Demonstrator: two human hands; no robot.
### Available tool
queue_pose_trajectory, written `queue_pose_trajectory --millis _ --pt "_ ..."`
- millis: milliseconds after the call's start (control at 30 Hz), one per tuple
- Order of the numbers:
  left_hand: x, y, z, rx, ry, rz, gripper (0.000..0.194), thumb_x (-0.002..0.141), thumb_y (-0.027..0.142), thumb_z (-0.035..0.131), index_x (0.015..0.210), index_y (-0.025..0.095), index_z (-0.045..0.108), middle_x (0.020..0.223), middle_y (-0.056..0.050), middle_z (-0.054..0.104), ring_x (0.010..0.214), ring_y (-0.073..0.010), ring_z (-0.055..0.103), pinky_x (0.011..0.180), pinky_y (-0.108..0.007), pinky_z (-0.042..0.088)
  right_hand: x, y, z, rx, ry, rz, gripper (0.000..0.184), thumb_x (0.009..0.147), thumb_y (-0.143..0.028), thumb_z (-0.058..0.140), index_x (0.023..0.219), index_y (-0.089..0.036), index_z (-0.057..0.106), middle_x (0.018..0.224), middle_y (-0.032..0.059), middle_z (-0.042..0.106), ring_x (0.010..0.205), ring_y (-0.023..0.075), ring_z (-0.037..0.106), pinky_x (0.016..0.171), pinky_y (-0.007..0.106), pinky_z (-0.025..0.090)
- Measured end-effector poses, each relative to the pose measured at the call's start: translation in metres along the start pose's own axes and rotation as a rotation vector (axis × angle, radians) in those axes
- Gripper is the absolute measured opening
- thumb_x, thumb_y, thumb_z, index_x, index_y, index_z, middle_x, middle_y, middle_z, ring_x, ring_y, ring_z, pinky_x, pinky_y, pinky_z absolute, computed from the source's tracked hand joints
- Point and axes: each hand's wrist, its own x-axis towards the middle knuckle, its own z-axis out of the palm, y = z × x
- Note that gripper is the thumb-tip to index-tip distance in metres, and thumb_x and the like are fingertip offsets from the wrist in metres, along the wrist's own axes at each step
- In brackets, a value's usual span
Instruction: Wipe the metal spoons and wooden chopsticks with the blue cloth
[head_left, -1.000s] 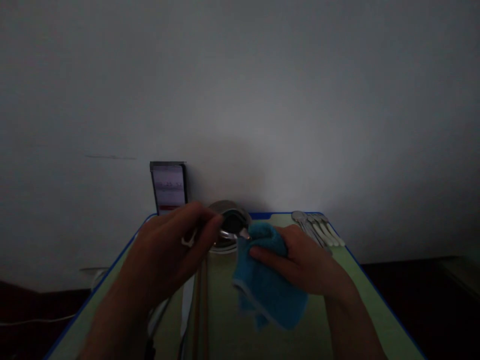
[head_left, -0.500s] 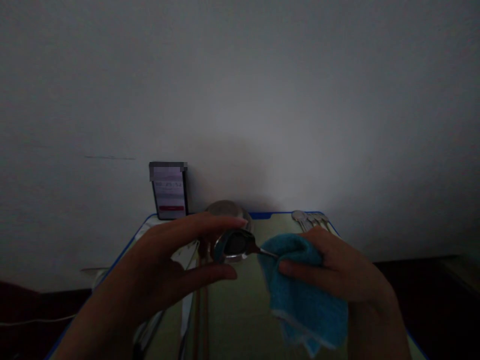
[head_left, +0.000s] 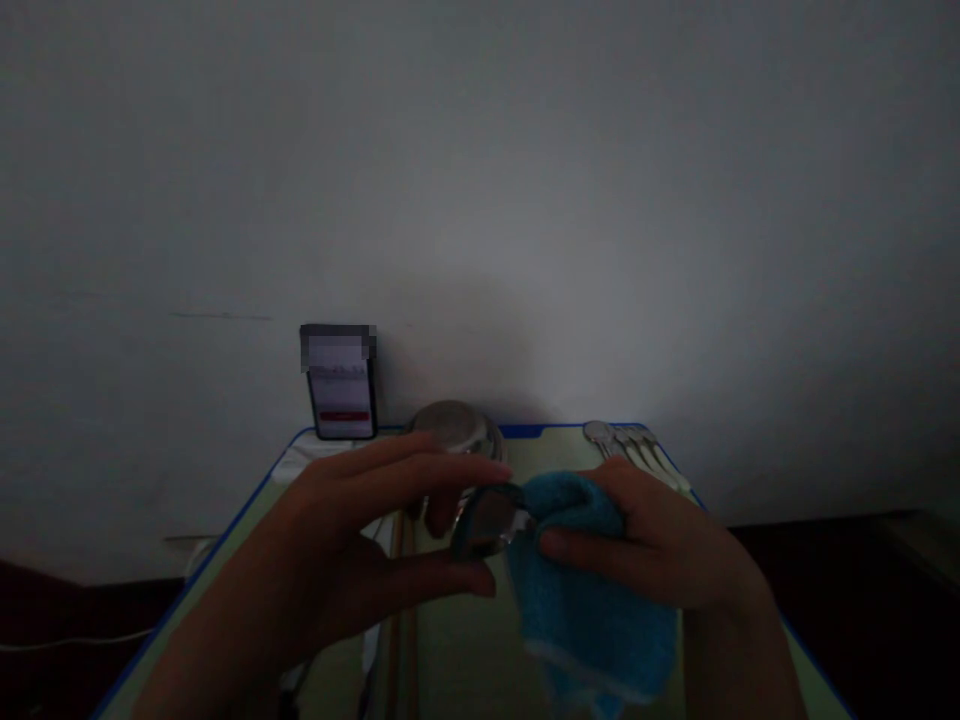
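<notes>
Between both hands is a metal spoon (head_left: 491, 522), its bowl towards my left hand and its handle hidden in a blue cloth (head_left: 600, 630). My left hand (head_left: 337, 540) curves around the bowl, thumb below and fingers above, seeming to grip its rim. My right hand (head_left: 660, 545) is closed on the cloth, its thumb pressing the folds around the spoon's neck. The lower part of the cloth hangs down over the table. Just behind my left fingers stands a round metal container (head_left: 454, 425), partly covered by them.
Several spoons (head_left: 634, 445) lie in a row at the table's back right. A phone (head_left: 341, 385) leans against the wall (head_left: 480, 200) at the back left. Chopsticks (head_left: 401, 630) and a knife-like utensil (head_left: 373, 640) lie under my left hand. The table (head_left: 465, 640) has a blue edge.
The cloth and my right hand have slid left along the handle to the neck of the spoon. My left hand and the spoon's bowl have shifted slightly right and down.
</notes>
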Motion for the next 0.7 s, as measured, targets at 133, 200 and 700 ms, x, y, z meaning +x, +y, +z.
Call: queue_pose_trajectory --millis 133,200,700 --pt "-0.004 -0.0025 -0.0028 -0.033 0.013 -0.023 0.041 0.075 0.046 0.064 0.111 0.031 0.054 0.083 0.002 0.067 0.077 -0.0148 0.064 0.06 -0.02 0.049 -0.003 0.0027 -0.0015 0.022 0.006 0.018 0.025 0.08 -0.042 0.054 0.073 -0.018 0.057 0.053 -0.0062 0.043 0.047 0.0049 0.038 0.041 0.016 0.032" --pt "-0.0034 -0.0022 -0.0034 -0.042 0.008 -0.017 0.041 0.073 0.046 0.066 0.11 0.031 0.054 0.079 0.003 0.067 0.074 -0.0144 0.064 0.06 -0.019 0.049 -0.003 0.0027 -0.0015 0.038 0.0 0.018 0.025 0.08 -0.041 0.053 0.072 -0.017 0.056 0.053 -0.0063 0.043 0.046 0.0049 0.038 0.041 0.016 0.031" --pt "0.0051 0.0051 0.0 -0.038 0.0 0.007 0.04 0.073 0.043 0.067 0.108 0.028 0.057 0.071 0.003 0.067 0.06 -0.0111 0.062 0.055 -0.018 0.048 0.0014 0.0033 0.0005 0.016 -0.039 0.019 0.027 0.081 -0.041 0.052 0.072 -0.016 0.055 0.054 -0.0058 0.04 0.049 0.0055 0.036 0.045 0.017 0.031"
